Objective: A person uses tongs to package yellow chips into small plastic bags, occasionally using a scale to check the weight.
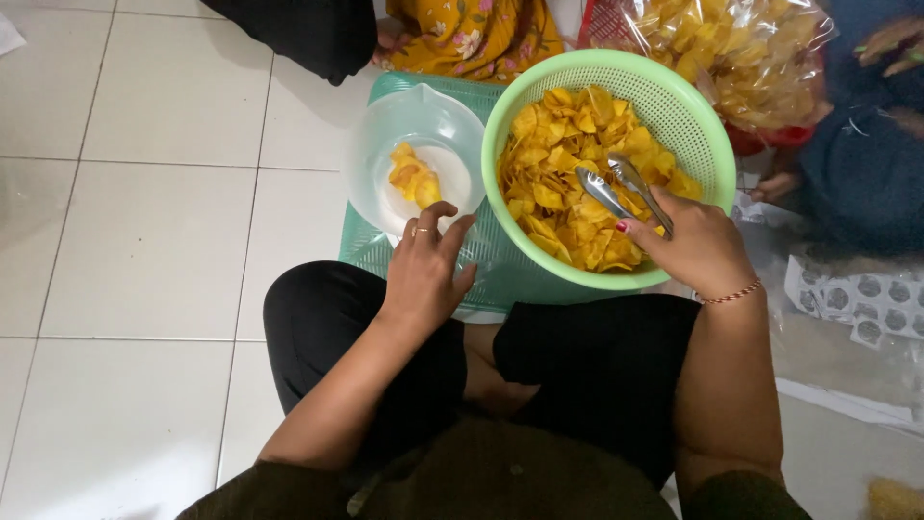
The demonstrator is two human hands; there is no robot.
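Observation:
A light green colander (707, 130) full of yellow chips (563, 173) sits in front of my knees. My right hand (698, 246) rests on its near rim and grips metal tongs (616, 183), whose tips lie over the chips. Left of the colander stands a clear plastic bowl (371, 173) with a few chips (412, 176) in it. My left hand (423, 270) holds the bowl's near edge, a ring on one finger. Both containers rest on a teal plastic basket lid (385, 255).
A big clear bag of chips (751, 58) lies at the top right over a red basket. Other people sit across the white tiled floor (144, 241), one in a floral yellow garment (476, 34). Sheets of round stickers (866, 303) lie at the right.

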